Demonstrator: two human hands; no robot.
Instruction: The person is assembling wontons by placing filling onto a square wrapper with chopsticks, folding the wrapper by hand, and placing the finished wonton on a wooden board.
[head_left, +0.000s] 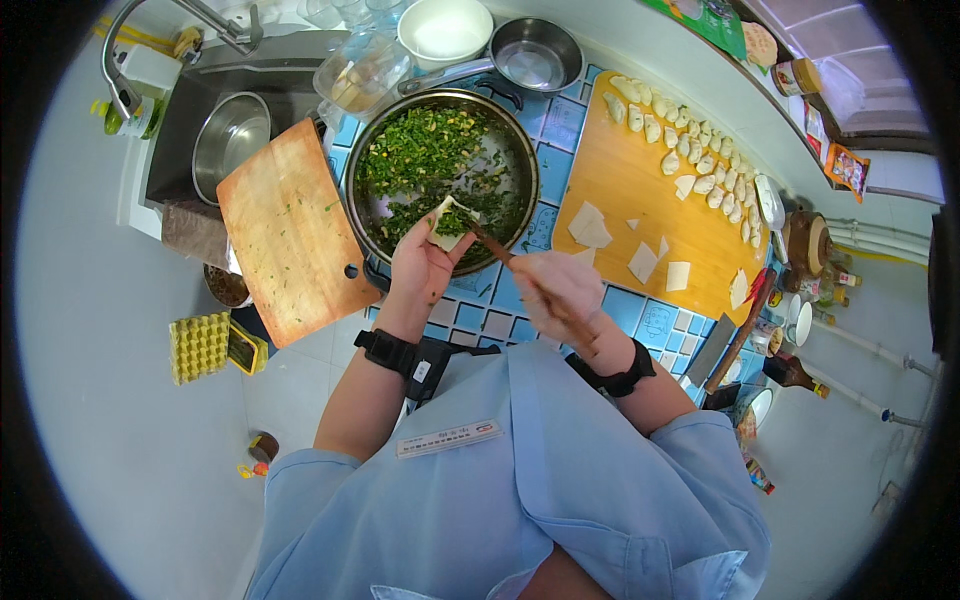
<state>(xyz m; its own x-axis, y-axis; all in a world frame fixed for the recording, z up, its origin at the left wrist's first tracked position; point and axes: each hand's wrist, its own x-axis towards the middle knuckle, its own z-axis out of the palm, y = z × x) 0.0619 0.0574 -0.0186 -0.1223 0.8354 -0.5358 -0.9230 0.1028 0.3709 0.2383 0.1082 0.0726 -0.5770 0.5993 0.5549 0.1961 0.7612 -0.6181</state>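
Observation:
On the fingers of my left hand (421, 264) lies a dough wrapper (445, 241) with chopped green filling (452, 222) on it. My right hand (559, 292), slightly blurred, grips brown wooden chopsticks (495, 247); their tips touch the filling. Both hands are over the near edge of a wide steel pan (534, 176). Inside the pan, a heap of chopped greens with yellow bits (420, 150) fills mostly the far and left side. To the right, a yellow wooden board (600, 176) carries loose wrappers (589, 226) and several rows of folded dumplings (705, 165).
A wooden cutting board (289, 247) overlaps the sink (176, 142) at left, near a steel bowl (232, 142). Behind the pan stand a saucepan (536, 54), a white bowl (445, 30) and a clear container (365, 73). A cleaver (710, 351) and rolling pin (742, 330) lie right.

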